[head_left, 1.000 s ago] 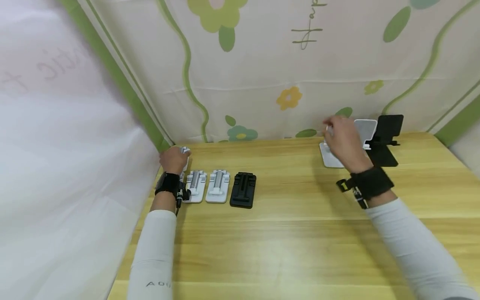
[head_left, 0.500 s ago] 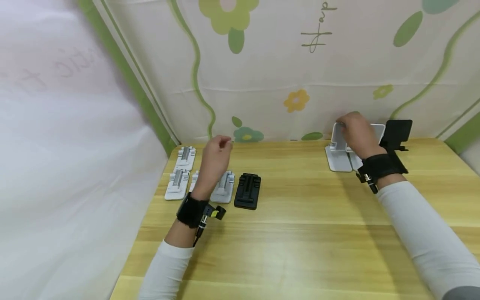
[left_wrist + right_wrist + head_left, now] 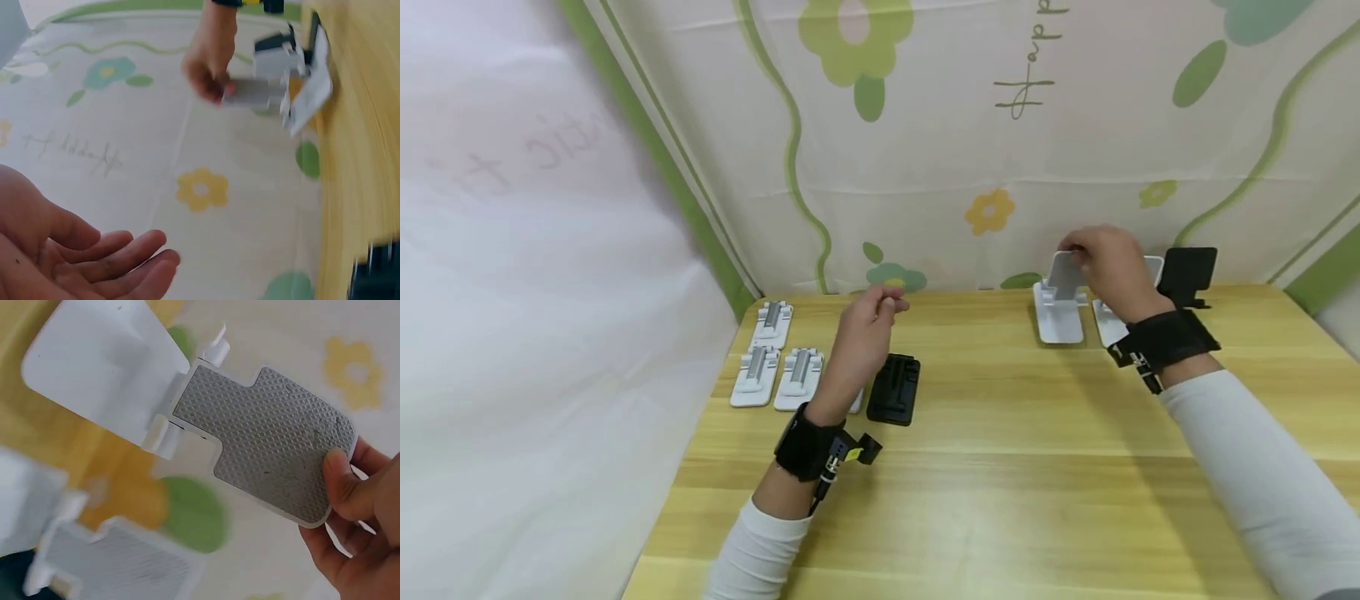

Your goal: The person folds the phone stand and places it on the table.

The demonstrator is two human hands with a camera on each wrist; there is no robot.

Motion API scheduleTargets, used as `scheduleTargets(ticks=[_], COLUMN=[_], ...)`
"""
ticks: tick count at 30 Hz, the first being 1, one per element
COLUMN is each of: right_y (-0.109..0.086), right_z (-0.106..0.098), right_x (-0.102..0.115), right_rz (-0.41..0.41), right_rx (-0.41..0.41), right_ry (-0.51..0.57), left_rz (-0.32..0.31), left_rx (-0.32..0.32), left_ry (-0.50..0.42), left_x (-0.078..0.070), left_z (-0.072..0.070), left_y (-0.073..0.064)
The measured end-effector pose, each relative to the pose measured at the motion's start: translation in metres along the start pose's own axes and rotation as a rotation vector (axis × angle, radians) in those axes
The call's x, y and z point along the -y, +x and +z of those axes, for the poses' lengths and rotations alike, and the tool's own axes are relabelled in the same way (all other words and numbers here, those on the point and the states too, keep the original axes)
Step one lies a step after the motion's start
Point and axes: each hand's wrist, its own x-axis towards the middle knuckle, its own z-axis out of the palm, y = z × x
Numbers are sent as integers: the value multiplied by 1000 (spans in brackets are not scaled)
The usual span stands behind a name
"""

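My right hand point(image 3: 1116, 271) pinches the top edge of an unfolded white phone stand point(image 3: 1058, 325) at the back right of the table. In the right wrist view, the thumb lies on the textured grey pad of its raised plate point(image 3: 269, 434), with fingers behind. My left hand point(image 3: 859, 342) is in the air over the folded stands, holding nothing. The left wrist view shows its fingers point(image 3: 125, 262) loosely bent, palm up. Below it lies a folded black phone stand point(image 3: 893, 390); a folded white stand point(image 3: 856, 402) beside that is mostly hidden by the arm.
Folded white stands point(image 3: 755, 377) lie at the left, one of them point(image 3: 771, 325) farther back. Right of the held stand are another unfolded white stand point(image 3: 1108, 323), partly behind my hand, and an unfolded black stand point(image 3: 1187, 275). A flower-printed cloth point(image 3: 925, 142) hangs behind the wooden table point(image 3: 1000, 500).
My left hand has let go of the rear left folded stand and moved right, above the black one. My right hand has shifted the held white stand slightly left, apart from its neighbour.
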Motion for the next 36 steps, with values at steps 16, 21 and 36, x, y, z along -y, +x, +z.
scheduleTargets(ticks=[16, 21, 36], right_y=[-6, -8, -17], right_z=[-35, -39, -33], right_x=[143, 158, 165], right_rz=[-179, -247, 21], right_rx=[-197, -213, 171], right_ry=[282, 301, 667], left_rz=[-117, -122, -161], left_rx=[292, 262, 355], left_ry=[-322, -365, -598], left_x=[-6, -7, -14], left_z=[31, 33, 27], left_y=[-11, -11, -16])
